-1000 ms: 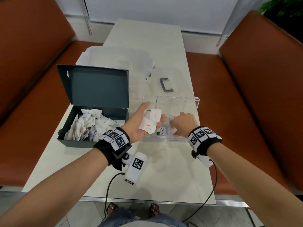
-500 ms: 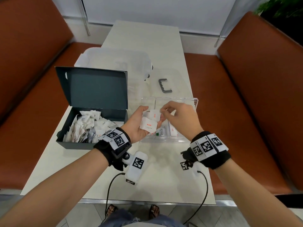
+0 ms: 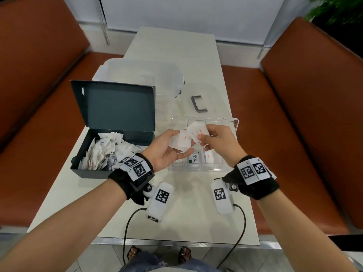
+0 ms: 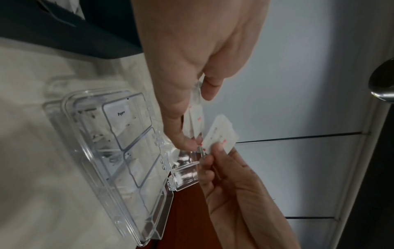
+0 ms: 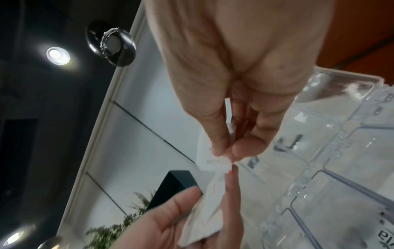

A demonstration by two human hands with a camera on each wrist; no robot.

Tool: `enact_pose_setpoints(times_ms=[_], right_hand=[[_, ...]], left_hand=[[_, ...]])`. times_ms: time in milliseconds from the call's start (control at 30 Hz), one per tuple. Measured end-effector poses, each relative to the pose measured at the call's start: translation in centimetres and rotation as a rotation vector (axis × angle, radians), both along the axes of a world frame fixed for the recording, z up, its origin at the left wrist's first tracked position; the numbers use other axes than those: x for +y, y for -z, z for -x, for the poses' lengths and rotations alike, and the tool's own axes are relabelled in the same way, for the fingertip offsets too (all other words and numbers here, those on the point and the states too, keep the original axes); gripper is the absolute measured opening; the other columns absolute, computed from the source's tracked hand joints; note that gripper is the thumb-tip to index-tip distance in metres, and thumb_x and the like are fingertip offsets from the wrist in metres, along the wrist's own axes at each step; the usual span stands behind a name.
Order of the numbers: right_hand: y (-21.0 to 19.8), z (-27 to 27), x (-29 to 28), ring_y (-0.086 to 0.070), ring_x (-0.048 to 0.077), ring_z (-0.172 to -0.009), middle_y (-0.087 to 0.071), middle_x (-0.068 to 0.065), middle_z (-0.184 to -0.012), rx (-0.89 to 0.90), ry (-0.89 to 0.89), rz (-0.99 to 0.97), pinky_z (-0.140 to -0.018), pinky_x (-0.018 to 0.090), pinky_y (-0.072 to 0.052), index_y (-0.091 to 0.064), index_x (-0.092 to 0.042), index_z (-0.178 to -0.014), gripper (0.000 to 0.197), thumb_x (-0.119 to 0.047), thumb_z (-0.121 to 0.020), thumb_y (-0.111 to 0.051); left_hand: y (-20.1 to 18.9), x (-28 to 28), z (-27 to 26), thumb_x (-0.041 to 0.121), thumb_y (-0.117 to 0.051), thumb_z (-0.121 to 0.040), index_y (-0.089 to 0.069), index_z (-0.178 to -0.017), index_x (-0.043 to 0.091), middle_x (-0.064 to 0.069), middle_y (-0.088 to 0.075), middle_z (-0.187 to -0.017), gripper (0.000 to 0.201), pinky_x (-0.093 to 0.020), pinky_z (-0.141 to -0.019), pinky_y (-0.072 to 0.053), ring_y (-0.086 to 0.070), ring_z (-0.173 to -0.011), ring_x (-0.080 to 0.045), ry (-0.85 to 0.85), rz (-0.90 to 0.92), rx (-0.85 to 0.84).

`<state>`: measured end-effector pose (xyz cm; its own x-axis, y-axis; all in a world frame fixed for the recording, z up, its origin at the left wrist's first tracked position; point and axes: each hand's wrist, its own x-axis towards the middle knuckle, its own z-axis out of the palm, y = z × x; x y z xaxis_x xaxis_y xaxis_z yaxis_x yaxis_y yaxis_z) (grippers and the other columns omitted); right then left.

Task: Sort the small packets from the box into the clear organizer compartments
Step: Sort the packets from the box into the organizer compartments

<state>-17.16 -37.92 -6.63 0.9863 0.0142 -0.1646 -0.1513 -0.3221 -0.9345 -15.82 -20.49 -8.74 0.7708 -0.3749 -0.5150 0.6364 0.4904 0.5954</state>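
the left hand point(image 3: 167, 152) is cupping spare salt packets point(image 3: 181, 142) over the clear organizer point(image 3: 234, 124) while the right hand point(image 3: 218, 142) is pinching one salt packet point(image 3: 196, 130) free, apparently for dropping into a compartment.

The left hand point(image 3: 167, 150) is held palm up, fingers loosely curled under what is carried. The right hand point(image 3: 218, 142) is brought close beside it, thumb and fingertips point(image 5: 221, 150) pinched together. Both forearms are extended forward.
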Motion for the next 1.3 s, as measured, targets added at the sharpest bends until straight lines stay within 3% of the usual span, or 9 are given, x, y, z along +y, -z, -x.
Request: enact_pose_setpoints(times_ms=[100, 300, 600, 700, 800, 967, 1067, 1167, 1300], right_hand=[[-0.3, -0.1, -0.5, -0.059, 0.016, -0.069, -0.069, 0.019, -0.101, 0.083, 0.064, -0.133, -0.056, 0.021, -0.049, -0.061, 0.0, -0.114, 0.023, -0.001, -0.092, -0.058], [0.2, 0.6, 0.3, -0.062, 0.019, -0.069, -0.067, 0.016, -0.093, 0.141, 0.14, -0.326, -0.059, 0.023, -0.051, -0.062, 0.006, -0.112, 0.021, -0.005, -0.098, -0.05], [1.0, 1.0, 1.2, -0.068, 0.018, -0.068, -0.071, 0.015, -0.088, 0.109, 0.169, -0.306, -0.057, 0.022, -0.054, -0.067, 0.001, -0.103, 0.016, -0.006, -0.094, -0.057], [1.4, 1.0, 1.4, -0.068, 0.015, -0.063, -0.071, 0.014, -0.082, 0.109, 0.208, -0.31, -0.055, 0.021, -0.053, -0.069, -0.002, -0.097, 0.011, -0.008, -0.092, -0.061], [1.7, 1.1, 1.7, -0.067, 0.015, -0.061, -0.069, 0.016, -0.082, 0.12, 0.229, -0.362, -0.054, 0.022, -0.053, -0.068, 0.002, -0.099, 0.015, -0.009, -0.091, -0.063], [1.3, 1.1, 1.3, -0.072, 0.027, -0.071, -0.069, 0.023, -0.091, 0.135, 0.279, -0.394, -0.053, 0.029, -0.056, -0.056, -0.004, -0.1, 0.011, -0.014, -0.099, -0.052], [0.3, 0.7, -0.1, -0.073, 0.029, -0.074, -0.067, 0.025, -0.092, 0.1, 0.229, -0.329, -0.053, 0.032, -0.057, -0.052, -0.005, -0.1, 0.011, -0.015, -0.1, -0.049], [-0.7, 0.2, -1.1, -0.072, 0.031, -0.073, -0.066, 0.025, -0.089, 0.077, 0.013, -0.183, -0.053, 0.032, -0.057, -0.059, -0.004, -0.101, 0.012, -0.014, -0.096, -0.057], [-1.3, -0.7, -1.1, -0.071, 0.021, -0.061, -0.069, 0.01, -0.075, -0.022, -0.277, 0.304, -0.055, 0.032, -0.059, -0.066, -0.015, -0.088, 0.006, -0.01, -0.091, -0.063]], left_hand=[[0.1, 0.2, 0.1, 0.013, -0.041, -0.101, -0.058, -0.117, -0.002, -0.022, -0.071, -0.107, 0.028, -0.042, -0.074, -0.06, -0.071, -0.094, -0.031, 0.006, -0.014, -0.022], [0.2, -0.2, 0.3, 0.0, -0.046, -0.098, -0.062, -0.113, 0.001, -0.019, -0.068, -0.11, 0.021, -0.039, -0.074, -0.061, -0.07, -0.095, -0.03, -0.029, -0.097, -0.102], [0.3, -0.4, 0.6, -0.007, -0.065, -0.086, -0.064, -0.109, 0.002, -0.016, -0.071, -0.1, 0.025, -0.032, -0.072, -0.061, -0.073, -0.084, -0.027, -0.06, -0.101, -0.156], [0.5, -0.6, 0.6, -0.014, -0.063, -0.084, -0.064, -0.102, 0.004, -0.016, -0.07, -0.099, 0.025, -0.027, -0.068, -0.06, -0.073, -0.081, -0.024, -0.096, -0.127, -0.184], [0.6, -0.8, 0.7, -0.012, -0.063, -0.085, -0.064, -0.102, 0.003, -0.016, -0.071, -0.099, 0.023, -0.026, -0.067, -0.06, -0.074, -0.08, -0.023, -0.125, -0.127, -0.18], [0.5, -0.4, 0.6, -0.002, -0.047, -0.096, -0.059, -0.111, -0.003, -0.025, -0.067, -0.106, 0.02, -0.033, -0.071, -0.061, -0.073, -0.088, -0.032, -0.107, -0.042, -0.08], [0.4, 0.2, 0.5, -0.004, -0.044, -0.096, -0.058, -0.111, -0.002, -0.026, -0.066, -0.109, 0.021, -0.034, -0.077, -0.06, -0.071, -0.094, -0.034, -0.093, -0.056, -0.102], [0.4, 0.5, 0.4, -0.003, -0.051, -0.096, -0.062, -0.111, -0.001, -0.022, -0.067, -0.114, 0.019, -0.03, -0.076, -0.06, -0.071, -0.094, -0.029, -0.05, -0.169, -0.167], [0.6, 0.8, 0.4, 0.0, -0.057, -0.094, -0.066, -0.104, 0.002, -0.016, -0.065, -0.113, 0.013, -0.026, -0.07, -0.059, -0.07, -0.092, -0.022, 0.042, -0.291, -0.273]])
